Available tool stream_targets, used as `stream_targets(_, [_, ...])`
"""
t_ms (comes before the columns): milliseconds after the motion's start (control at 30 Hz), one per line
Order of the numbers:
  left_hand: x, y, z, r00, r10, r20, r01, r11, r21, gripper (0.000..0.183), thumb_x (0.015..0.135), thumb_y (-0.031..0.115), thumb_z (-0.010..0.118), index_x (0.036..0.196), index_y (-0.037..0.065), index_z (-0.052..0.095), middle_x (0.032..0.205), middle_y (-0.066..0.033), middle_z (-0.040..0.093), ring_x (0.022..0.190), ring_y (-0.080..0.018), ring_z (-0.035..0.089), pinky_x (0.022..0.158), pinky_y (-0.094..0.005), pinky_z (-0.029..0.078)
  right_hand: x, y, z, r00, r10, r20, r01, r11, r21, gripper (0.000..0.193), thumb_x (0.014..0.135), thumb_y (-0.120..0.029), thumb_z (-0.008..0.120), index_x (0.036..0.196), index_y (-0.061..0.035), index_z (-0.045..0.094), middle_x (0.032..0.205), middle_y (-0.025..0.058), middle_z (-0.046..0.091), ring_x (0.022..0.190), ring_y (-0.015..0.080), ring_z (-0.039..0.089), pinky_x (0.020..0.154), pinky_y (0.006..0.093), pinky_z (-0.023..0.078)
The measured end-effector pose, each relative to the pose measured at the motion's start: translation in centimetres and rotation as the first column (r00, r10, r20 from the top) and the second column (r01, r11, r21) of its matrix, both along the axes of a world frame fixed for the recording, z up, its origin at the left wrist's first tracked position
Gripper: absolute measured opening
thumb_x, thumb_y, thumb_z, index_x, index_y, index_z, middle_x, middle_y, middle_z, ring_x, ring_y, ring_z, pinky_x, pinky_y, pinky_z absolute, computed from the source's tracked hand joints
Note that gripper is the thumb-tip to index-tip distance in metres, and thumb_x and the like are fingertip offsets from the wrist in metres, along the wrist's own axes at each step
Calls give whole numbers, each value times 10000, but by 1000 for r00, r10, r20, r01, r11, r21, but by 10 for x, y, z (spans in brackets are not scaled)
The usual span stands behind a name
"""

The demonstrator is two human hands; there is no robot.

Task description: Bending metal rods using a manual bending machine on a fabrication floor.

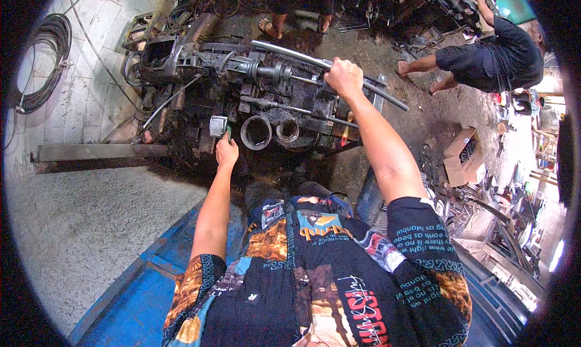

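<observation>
My right hand [345,76] is closed round a long metal pipe [290,53], which slants over the far side of a greasy machine assembly [209,62]. The pipe's near end reaches out to the right, past my wrist. Lower and to the left, my left hand [226,150] is closed on a short tool with a grey, block-shaped head [218,127]; a bit of green shows by the fingers, and most of its handle is hidden. Two round metal openings [256,133] lie just right of that hand. A thinner rod [296,109] runs across the assembly beyond them.
A screwdriver-like tool with an orange handle [345,135] lies at the assembly's right. A steel beam [103,153] juts left. An open cardboard box [465,156] and scattered metal parts lie right. One person [496,59] bends over at far right; another person's feet [275,27] stand beyond.
</observation>
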State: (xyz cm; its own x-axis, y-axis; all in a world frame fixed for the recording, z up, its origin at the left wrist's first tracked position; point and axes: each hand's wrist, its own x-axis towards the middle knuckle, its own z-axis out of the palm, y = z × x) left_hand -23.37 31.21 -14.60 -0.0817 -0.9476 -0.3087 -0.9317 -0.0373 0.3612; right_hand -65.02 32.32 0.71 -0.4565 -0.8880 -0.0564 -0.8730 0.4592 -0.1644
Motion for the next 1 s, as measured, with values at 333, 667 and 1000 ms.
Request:
stream_targets(333, [-1, 0, 4, 1000, 5, -7, -5, 999, 37, 429, 932, 206, 525, 1355, 135, 534, 1123, -244, 619, 1070, -400, 587, 917, -485, 471, -2, 2, -3, 1000, -2, -5, 2, 1000, -10, 305, 752, -302, 695, 901, -35, 686, 913, 192, 705, 845, 340, 699, 755, 433, 563])
stream_targets(667, [-6, 0, 15, 1000, 17, -6, -17, 999, 38, 409, 917, 201, 550, 1316, 113, 570, 1113, -243, 638, 1039, -399, 614, 881, -487, 497, -2, 2, -2, 1000, -14, -15, 14, 1000, -1, 300, 754, -290, 681, 905, -32, 686, 905, 197, 704, 848, 341, 699, 767, 428, 562])
stream_targets(1000, [-7, -1, 17, 999, 37, -7, -36, 999, 33, 416, 914, 242, 557, 1307, 105, 577, 1117, -239, 647, 1051, -401, 614, 900, -478, 493, -3, 4, 1, 1000, -21, -19, 21, 1000, -3, 283, 752, -278, 644, 899, -40, 691, 888, 200, 702, 847, 348, 696, 766, 433, 563])
